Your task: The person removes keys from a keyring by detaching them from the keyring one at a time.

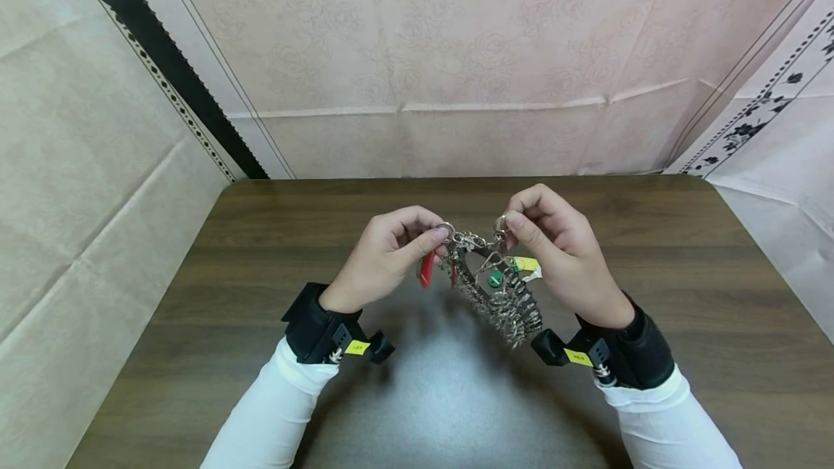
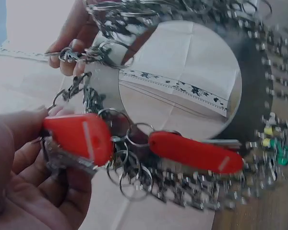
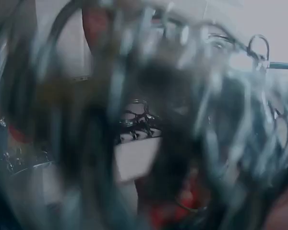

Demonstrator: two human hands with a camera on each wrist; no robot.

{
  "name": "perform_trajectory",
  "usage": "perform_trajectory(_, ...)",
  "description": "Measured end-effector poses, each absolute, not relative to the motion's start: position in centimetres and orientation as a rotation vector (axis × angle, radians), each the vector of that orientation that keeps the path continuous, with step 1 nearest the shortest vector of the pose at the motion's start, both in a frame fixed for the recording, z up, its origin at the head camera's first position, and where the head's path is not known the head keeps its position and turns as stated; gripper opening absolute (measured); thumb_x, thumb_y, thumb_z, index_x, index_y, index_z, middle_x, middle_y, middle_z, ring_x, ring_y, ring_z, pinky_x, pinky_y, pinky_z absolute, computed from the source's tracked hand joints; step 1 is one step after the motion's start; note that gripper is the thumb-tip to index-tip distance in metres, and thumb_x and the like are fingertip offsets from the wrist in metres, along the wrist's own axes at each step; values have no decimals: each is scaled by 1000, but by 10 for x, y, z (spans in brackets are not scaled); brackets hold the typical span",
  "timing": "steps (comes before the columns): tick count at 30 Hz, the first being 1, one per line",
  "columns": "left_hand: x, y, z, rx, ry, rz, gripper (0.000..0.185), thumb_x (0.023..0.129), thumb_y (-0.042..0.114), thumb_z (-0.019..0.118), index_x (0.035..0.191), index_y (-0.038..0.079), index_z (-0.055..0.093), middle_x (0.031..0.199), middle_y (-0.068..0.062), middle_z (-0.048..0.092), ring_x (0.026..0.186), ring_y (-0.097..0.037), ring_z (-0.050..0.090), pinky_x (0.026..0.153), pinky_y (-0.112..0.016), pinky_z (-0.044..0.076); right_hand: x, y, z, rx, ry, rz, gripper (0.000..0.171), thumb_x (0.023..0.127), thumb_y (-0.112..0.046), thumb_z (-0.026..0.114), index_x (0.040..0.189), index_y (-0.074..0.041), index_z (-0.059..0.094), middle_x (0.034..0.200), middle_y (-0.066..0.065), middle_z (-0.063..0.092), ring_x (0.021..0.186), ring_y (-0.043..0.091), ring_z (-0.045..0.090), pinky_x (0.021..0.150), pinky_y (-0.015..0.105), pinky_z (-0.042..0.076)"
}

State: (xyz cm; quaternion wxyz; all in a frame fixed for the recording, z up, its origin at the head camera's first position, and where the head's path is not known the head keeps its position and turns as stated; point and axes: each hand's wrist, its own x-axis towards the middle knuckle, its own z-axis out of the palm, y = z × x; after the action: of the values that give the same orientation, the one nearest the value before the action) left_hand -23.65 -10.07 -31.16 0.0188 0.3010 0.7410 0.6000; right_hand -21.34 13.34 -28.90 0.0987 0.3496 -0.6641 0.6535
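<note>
Between the two hands hangs a dark, wide ring (image 2: 257, 84) crowded all around with metal key rings and clasps (image 1: 511, 310). My left hand (image 1: 384, 259) pinches a key ring (image 1: 447, 229) at its upper left, thumb against fingers. Close under that thumb is a red tag (image 2: 79, 136); another red tag (image 2: 197, 152) dangles from the bunch. On the other side, my right hand (image 1: 563, 248) pinches a second key ring (image 1: 501, 224) between thumb and forefinger. A green tag (image 1: 495, 279) and a yellow tag (image 1: 525, 263) hang among the metal. Blurred key rings (image 3: 230, 124) fill the right wrist view.
Below the hands lies a brown wooden table (image 1: 260, 353), with its far edge against a pale patterned cloth (image 1: 489, 78). More light cloth (image 1: 98, 201) borders the left side. Black straps with cameras (image 1: 326, 324) wrap both wrists.
</note>
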Motion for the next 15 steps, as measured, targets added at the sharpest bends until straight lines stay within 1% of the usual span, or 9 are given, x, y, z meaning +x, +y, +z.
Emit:
perform_trajectory(4, -233, -100, -307, 903, 2288, 1955, 8, 94, 13, 61, 98, 7, 64, 82, -9, 66, 66, -27, 62, 54, -31, 52, -213, 131, -290, 1051, -1992, 1887, 7, 98, 2, 47, 94, 8, 49, 85, 6, 56, 71, 16, 53, 65, 22, 50)
perform_trajectory(6, -230, -99, -304, 896, 2302, 1973, 7, 94, 12, 62, 98, 7, 64, 82, -8, 66, 67, -22, 63, 54, -30, 51, -213, 130, -290, 1051, -2032, 1839, 6, 98, 2, 48, 94, 7, 50, 84, 6, 55, 71, 15, 54, 65, 23, 50)
perform_trajectory(8, -228, -99, -302, 889, 2310, 1984, 7, 93, 11, 62, 99, 6, 64, 82, -8, 66, 68, -20, 63, 54, -28, 51, -213, 128, -290, 1059, -2079, 1796, 4, 98, 3, 47, 95, 5, 50, 85, 7, 55, 72, 16, 55, 65, 23, 50)
perform_trajectory(11, -224, -99, -299, 881, 2313, 1989, 8, 92, 8, 63, 99, 4, 64, 83, -10, 66, 69, -19, 63, 57, -27, 52, -211, 127, -291, 1071, -2157, 1750, 4, 98, 2, 47, 96, 2, 51, 86, 7, 55, 74, 15, 57, 67, 24, 51)
perform_trajectory(15, -220, -98, -296, 861, 2306, 1976, 9, 91, 6, 63, 100, 2, 63, 85, -11, 68, 70, -19, 65, 59, -28, 54, -210, 126, -291, 1117, -2227, 1729, 4, 98, 1, 49, 96, -1, 52, 88, 5, 55, 79, 16, 59, 71, 25, 53)
